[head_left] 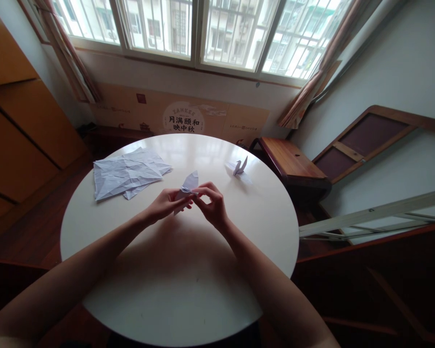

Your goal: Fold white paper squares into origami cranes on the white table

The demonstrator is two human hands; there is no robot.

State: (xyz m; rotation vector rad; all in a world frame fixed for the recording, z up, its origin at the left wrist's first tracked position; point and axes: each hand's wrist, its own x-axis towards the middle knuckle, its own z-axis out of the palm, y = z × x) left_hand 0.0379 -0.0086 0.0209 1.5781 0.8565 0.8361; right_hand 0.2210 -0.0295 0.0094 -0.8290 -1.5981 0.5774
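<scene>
A white folded paper crane [190,181] is held between my two hands above the middle of the round table, one wing pointing up and away and another part hanging below my fingers. My left hand [166,203] grips its body from the left, fingers closed around the folds. With thumb and index finger, my right hand [212,203] pinches a small pointed end on the right side. My fingers hide part of the folds. A finished-looking paper crane [239,167] with spread wings stands farther back on the right.
Creased white paper sheets [128,171] lie stacked at the table's back left. The white round table [188,290] has a curved edge all around. Beyond it are a wooden stool-like piece [290,157] at right, a printed cardboard panel [210,113] and barred windows.
</scene>
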